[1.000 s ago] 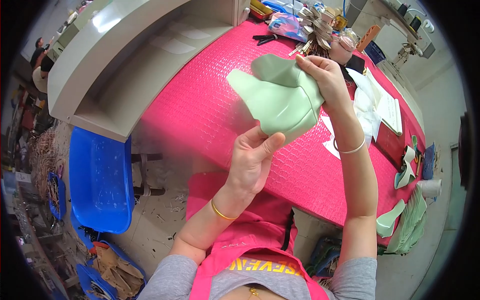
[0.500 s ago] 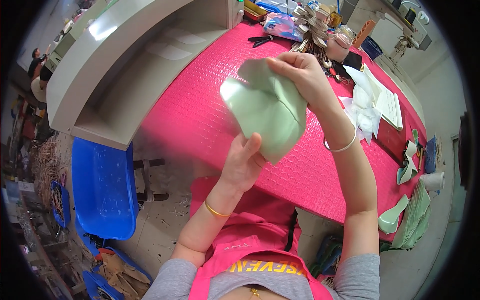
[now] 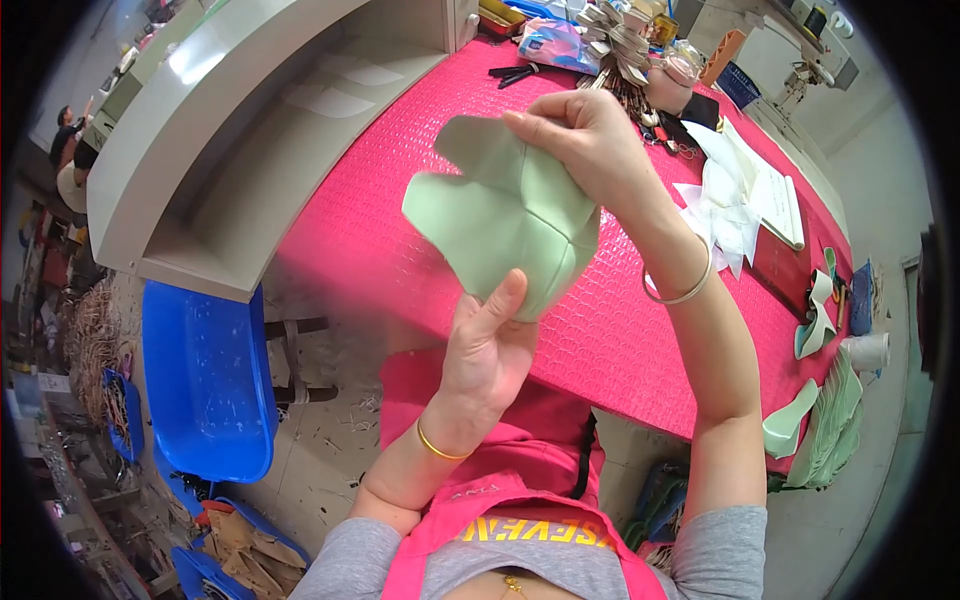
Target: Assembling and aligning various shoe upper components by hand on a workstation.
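A pale green shoe upper point(image 3: 495, 225), smooth like leather with a stitched seam down it, is held up over the pink table point(image 3: 350, 200). At its lower edge my left hand point(image 3: 487, 350) pinches it, thumb on top and fingers behind. My right hand point(image 3: 585, 135) grips the top edge between thumb and fingers. The piece is spread and slightly bulged between both hands, with a notch on its left side. Its underside is hidden. More pale green pieces lie at the table's right edge: a single curved piece point(image 3: 790, 420) and a layered stack point(image 3: 830, 425).
A grey curved shelf unit point(image 3: 225, 190) borders the table on the left, above a blue plastic tub point(image 3: 205, 380). Far back sit a tissue pack point(image 3: 555, 45) and a bundle of strips point(image 3: 620, 55). White sheets point(image 3: 725, 195) and a notebook point(image 3: 780, 205) lie at right.
Both hands have shifted the shoe upper a little left, and it now faces up more fully, its seam plainer. My right hand moved slightly left; my left thumb rests higher on the piece.
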The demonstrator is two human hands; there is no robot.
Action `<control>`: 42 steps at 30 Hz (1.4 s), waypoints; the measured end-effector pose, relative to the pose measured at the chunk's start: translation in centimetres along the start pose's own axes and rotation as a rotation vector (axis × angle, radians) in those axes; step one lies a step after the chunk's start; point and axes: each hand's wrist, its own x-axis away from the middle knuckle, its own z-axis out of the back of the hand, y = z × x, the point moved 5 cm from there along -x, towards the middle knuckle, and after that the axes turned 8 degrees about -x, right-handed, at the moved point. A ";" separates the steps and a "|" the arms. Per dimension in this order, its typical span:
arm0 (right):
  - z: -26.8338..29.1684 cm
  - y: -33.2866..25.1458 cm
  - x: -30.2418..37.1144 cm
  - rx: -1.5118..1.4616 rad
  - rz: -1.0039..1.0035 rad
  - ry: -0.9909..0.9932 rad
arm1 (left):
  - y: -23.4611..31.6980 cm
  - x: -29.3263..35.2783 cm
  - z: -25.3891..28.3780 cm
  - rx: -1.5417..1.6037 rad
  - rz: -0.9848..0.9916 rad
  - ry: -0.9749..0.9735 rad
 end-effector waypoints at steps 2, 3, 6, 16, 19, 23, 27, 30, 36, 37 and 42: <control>0.4 0.1 -0.4 -0.011 0.018 0.027 | 0.2 -0.2 -0.2 0.000 -0.007 -0.012; 0.7 0.1 -0.5 -0.020 0.035 0.054 | 0.2 -0.3 -0.3 0.000 -0.011 -0.031; 1.0 0.6 -0.8 0.007 0.011 0.036 | -0.1 -0.3 -0.5 0.004 -0.024 -0.061; 0.1 -1.4 1.3 0.265 0.137 -0.585 | -2.6 -5.2 5.9 0.054 0.190 -0.110; 0.7 -0.8 2.6 0.601 0.333 -0.563 | -2.9 -2.5 9.3 -0.222 0.376 0.059; 1.1 2.5 4.6 0.830 0.302 -0.699 | -2.1 4.5 11.9 -0.618 1.017 -0.163; -1.0 4.7 3.9 0.294 0.030 -0.642 | 3.4 2.1 3.6 -1.731 -0.456 -0.113; -0.9 4.9 2.5 -0.241 -0.269 -0.471 | 1.6 -2.9 1.0 -1.622 -0.742 -0.070; 0.2 8.7 8.2 0.822 -0.148 -0.909 | -1.4 -6.4 5.2 -1.595 -0.293 -0.280; 0.4 9.1 8.3 0.913 -0.140 -0.807 | -1.4 -6.3 4.8 -1.661 -0.376 -0.260; 0.4 7.4 9.1 0.981 0.079 -0.368 | -1.7 -6.4 4.2 -1.732 -0.445 -0.149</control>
